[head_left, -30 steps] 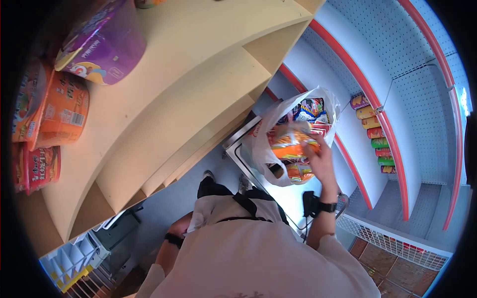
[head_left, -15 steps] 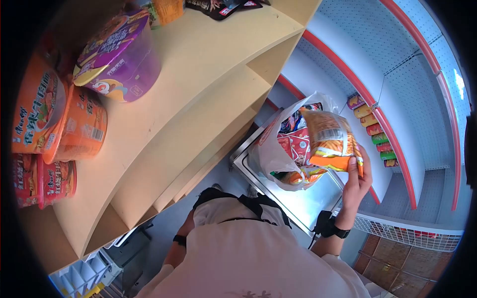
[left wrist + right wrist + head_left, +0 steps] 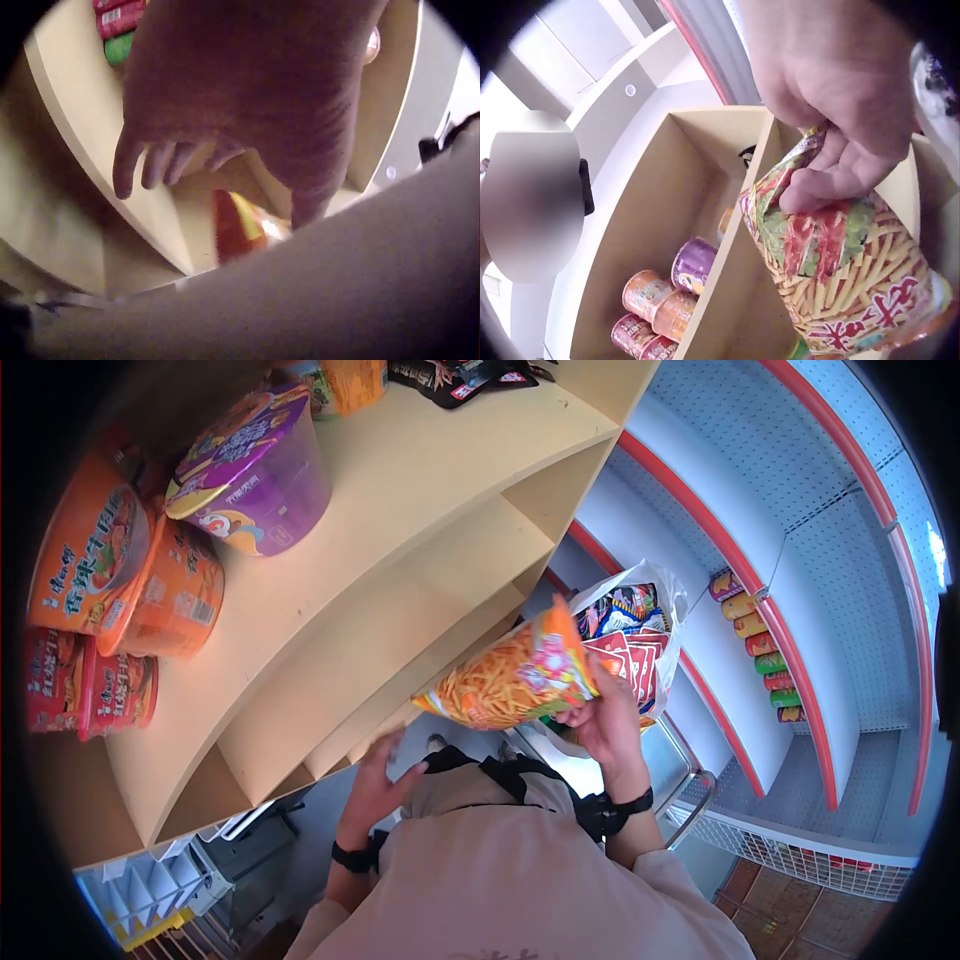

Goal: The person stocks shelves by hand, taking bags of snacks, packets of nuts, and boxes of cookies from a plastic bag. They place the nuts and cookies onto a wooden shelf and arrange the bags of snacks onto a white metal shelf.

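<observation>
My right hand pinches an orange bag of fry-shaped snacks by one edge, holding it up in front of the wooden shelf. In the right wrist view, thumb and fingers crease the top of the snack bag, whose front carries red lettering and a picture of fries. Near the lower left tip of the bag hovers my left hand, holding nothing. Its fingers look straight and spread in the left wrist view. Behind the right hand stands a white plastic bag packed with snack packets, partly hidden by the orange bag.
Cup noodles in purple and orange stand on the wooden shelf at left. A metal cart is under the plastic bag. Red-edged white shelves with a row of cans rise at right.
My right hand has lifted the snack bag out of the plastic bag and swung it left toward the wooden shelf. The left hand has risen from beside the body toward it.
</observation>
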A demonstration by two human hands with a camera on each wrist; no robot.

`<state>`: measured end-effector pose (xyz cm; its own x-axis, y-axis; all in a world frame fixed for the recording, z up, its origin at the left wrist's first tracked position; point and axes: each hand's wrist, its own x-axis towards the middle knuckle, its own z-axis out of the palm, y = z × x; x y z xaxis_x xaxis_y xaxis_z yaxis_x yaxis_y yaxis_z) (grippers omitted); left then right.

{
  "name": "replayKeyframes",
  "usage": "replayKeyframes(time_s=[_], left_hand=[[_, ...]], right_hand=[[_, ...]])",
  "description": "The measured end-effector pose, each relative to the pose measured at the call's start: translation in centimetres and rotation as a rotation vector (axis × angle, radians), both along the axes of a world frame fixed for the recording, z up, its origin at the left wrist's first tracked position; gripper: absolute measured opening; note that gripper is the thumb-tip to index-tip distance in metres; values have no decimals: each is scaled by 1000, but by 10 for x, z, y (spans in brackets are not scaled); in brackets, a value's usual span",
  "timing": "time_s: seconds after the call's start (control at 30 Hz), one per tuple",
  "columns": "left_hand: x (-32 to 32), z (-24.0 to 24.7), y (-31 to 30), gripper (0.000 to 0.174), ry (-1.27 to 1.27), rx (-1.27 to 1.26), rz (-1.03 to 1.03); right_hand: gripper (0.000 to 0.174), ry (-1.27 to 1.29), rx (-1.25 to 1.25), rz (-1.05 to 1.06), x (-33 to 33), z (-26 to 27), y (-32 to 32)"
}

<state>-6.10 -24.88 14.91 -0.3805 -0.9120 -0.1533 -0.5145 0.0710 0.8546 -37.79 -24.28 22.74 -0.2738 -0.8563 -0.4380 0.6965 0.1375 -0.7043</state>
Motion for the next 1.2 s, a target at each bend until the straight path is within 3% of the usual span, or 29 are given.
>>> replayKeyframes(time_s=[0.03, 0.1, 0.13, 0.2, 0.27, 0.3, 0.37, 0.43, 0.47, 0.5, 0.53, 0.57, 0.63, 0.7, 0.73, 0.8, 0.83, 0.87, 0.93, 1.0, 1.07, 1.2], left_hand=[[-22, 15, -6, 66, 227, -128, 123], [-53, 30, -24, 77, 497, 13, 156], [-61, 27, -33, 77, 493, 15, 171], [-70, 10, -43, 75, 387, 145, -142], [-68, -4, -38, 69, 428, 233, -162], [-63, -7, -34, 62, 469, 295, -150], [-50, -17, -24, 56, 504, 363, -126], [-33, -28, -18, 45, 627, 441, 110], [-23, -30, -16, 45, 621, 431, 131], [-12, -32, -12, 41, 640, 401, 304], [0, -33, -8, 37, 656, 370, 476], [17, -35, -6, 37, 646, 365, 496], [52, -32, -4, 34, 633, 291, 836], [84, -18, -3, 37, 577, 241, 965], [105, -13, -3, 40, 517, 237, 1022], [140, -16, -5, 47, 346, 163, 1146], [160, -29, -7, 57, 256, 19, 1137], [199, -61, -7, 69, 10, -81, 1004], [187, -47, -10, 75, -974, -285, 944], [179, -38, -23, 78, -950, -155, 955], [188, -54, -36, 80, -988, -345, 864], [150, -52, -62, 78, -1157, -402, 730]], right_hand=[[36, -1, 67, 80, 2, 0, -3], [36, -41, 102, 137, 8, -14, -7], [36, -75, 132, 183, 9, -22, -7], [41, -100, 72, 252, 7, -26, -3], [48, -111, 30, 343, 4, -16, -3], [54, -153, 39, 489, -11, -18, 0], [55, 265, 39, 423, -39, -16, 10], [41, 972, 42, 166, -72, -46, 20], [39, 1208, 193, 176, -88, -50, 26], [39, 1476, 199, 217, -100, -54, 34], [36, 1893, 17, 296, -120, -74, 45], [34, 1930, 6, 411, -131, -85, 55], [33, 1951, -20, 541, -132, -92, 64], [33, 1388, 276, 795, -127, -88, 68], [33, 1282, 369, 815, -130, -92, 69], [31, 1086, 319, 678, -144, -117, 77], [36, 1051, 308, 751, -151, -112, 75], [43, 1077, 214, 792, -152, -107, 74], [51, 1139, 83, 874, -146, -98, 68], [52, 1215, 123, 871, -136, -91, 66], [44, 1328, 148, 870, -134, -96, 65], [36, 1350, 138, 798, -129, -85, 70]])
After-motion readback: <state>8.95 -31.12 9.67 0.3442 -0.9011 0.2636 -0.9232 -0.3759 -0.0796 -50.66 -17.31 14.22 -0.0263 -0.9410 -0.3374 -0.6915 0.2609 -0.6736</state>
